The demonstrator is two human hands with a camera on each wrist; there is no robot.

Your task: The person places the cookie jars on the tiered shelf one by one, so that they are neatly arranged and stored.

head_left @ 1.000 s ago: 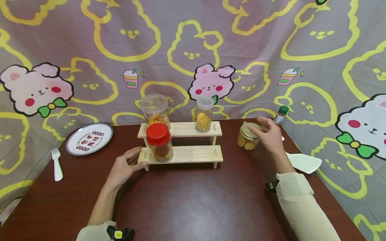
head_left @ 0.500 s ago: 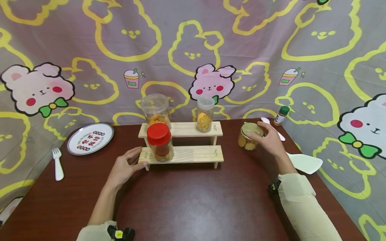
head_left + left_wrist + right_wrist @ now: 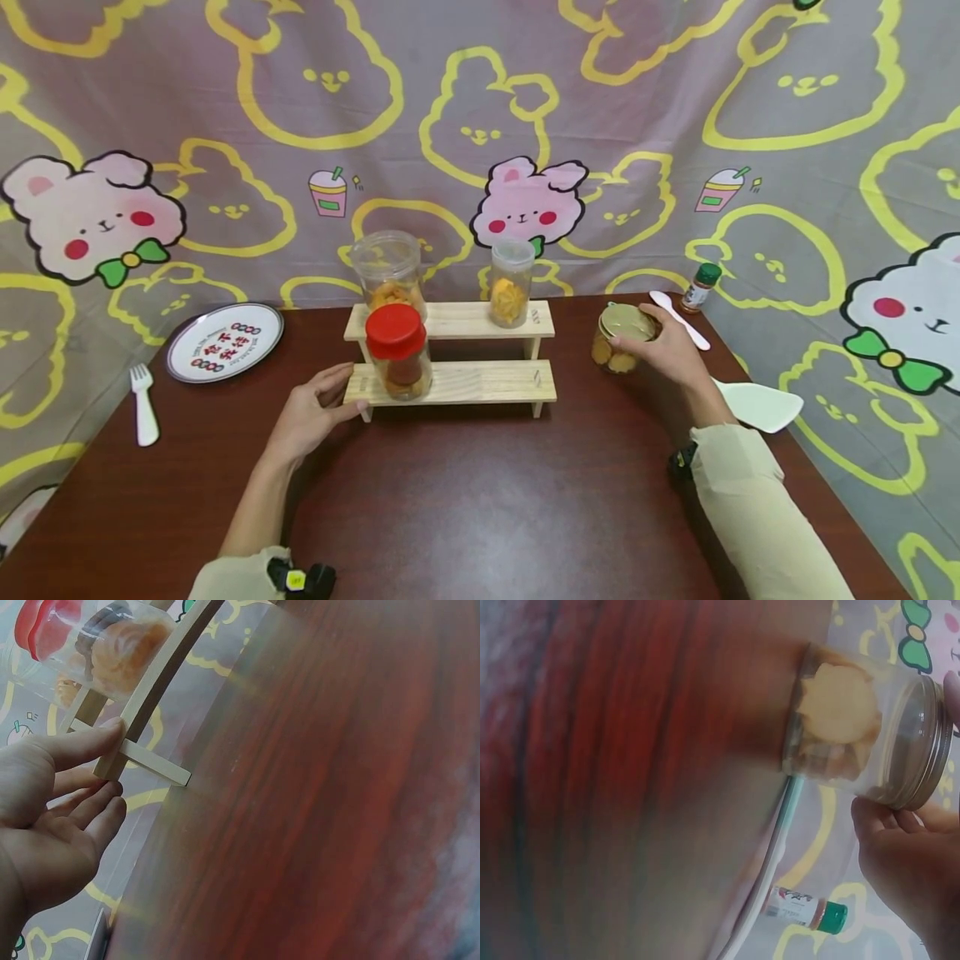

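Note:
My left hand (image 3: 311, 421) holds the left end of the lower step of a two-tier wooden rack (image 3: 480, 383). In the left wrist view its thumb (image 3: 90, 744) lies along the step's edge, with the fingers curled behind. On that step stands a red-lidded jar (image 3: 396, 333) of cookies. To the right of the rack, my right hand (image 3: 675, 346) grips a gold-lidded glass jar (image 3: 622, 329) at its lid. The right wrist view shows round cookies (image 3: 840, 703) inside this upright jar, its base at the tabletop.
A clear tub (image 3: 386, 258) and a slim snack jar (image 3: 512, 283) stand on the upper step. At left lie a plate (image 3: 225, 342) and a white fork (image 3: 144, 404). At right are a spoon (image 3: 678, 318), a green-capped seasoning bottle (image 3: 701, 287) and a white spatula (image 3: 761, 406).
My right hand has come down onto the gold-lidded jar, and its thumb and fingers have closed round the lid. The left hand stays at the rack.

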